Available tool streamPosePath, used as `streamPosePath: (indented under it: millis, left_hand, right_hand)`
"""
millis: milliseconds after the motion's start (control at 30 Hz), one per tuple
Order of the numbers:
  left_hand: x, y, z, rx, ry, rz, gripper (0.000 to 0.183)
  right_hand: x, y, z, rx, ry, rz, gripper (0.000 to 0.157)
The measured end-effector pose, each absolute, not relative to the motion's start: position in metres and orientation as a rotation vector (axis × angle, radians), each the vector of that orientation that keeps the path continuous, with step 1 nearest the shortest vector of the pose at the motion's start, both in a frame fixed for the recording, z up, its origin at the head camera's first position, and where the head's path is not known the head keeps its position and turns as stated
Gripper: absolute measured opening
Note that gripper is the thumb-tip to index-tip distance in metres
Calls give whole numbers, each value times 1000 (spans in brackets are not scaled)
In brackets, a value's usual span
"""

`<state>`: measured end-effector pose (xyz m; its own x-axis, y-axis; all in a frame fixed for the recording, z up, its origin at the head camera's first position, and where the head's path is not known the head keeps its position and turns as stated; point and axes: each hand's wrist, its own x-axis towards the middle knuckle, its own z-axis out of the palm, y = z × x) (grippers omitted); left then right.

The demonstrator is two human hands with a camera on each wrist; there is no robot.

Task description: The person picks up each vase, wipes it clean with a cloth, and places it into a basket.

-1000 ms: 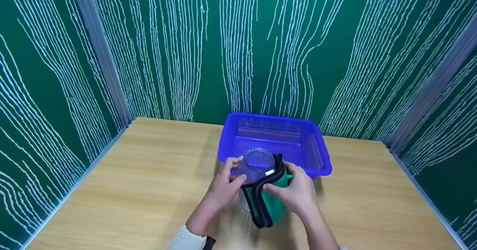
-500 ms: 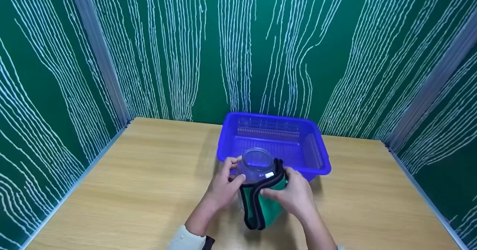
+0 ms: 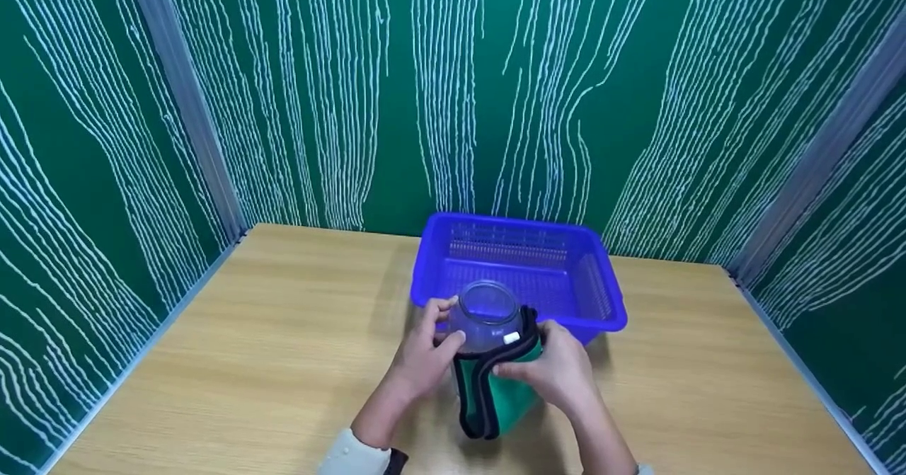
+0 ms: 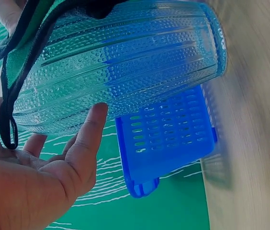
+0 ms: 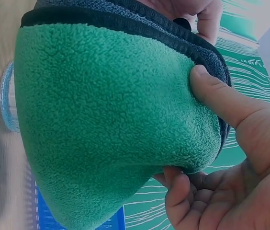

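A clear glass jar stands upright on the table, its round mouth uncovered; a small white patch shows near its shoulder. In the left wrist view the textured, ribbed glass reaches down to the tabletop. My left hand holds the jar near its shoulder, thumb in front and fingers at the far left side. A green fleecy cloth with black edging wraps partly round the jar's right and front. My right hand pinches its upper part, the thumb on the outer face in the right wrist view, where the cloth hides most of the jar.
Right behind the jar sits a blue-purple plastic basket with slotted sides. A wooden table extends to both sides. Green walls with wavy white lines close off the back and sides.
The right hand has drawn the cloth slightly left and down round the jar, baring more of the glass shoulder. The left hand and the jar have stayed nearly in place.
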<state>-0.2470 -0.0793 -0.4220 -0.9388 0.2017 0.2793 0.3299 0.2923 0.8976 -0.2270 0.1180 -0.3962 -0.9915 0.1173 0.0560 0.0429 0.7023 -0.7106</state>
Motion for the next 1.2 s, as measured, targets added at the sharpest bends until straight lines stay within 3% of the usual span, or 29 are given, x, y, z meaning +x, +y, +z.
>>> streamPosePath:
  millis: [333, 1200]
  left_hand:
    - [-246, -79, -421, -461, -2460, -1735, 36]
    - [-247, -78, -423, -436, -2449, -1713, 29]
  right_hand:
    - [-228, 118, -403, -132, -2830, 1181, 95]
    - [-232, 115, -416, -73, -2871, 1030, 84]
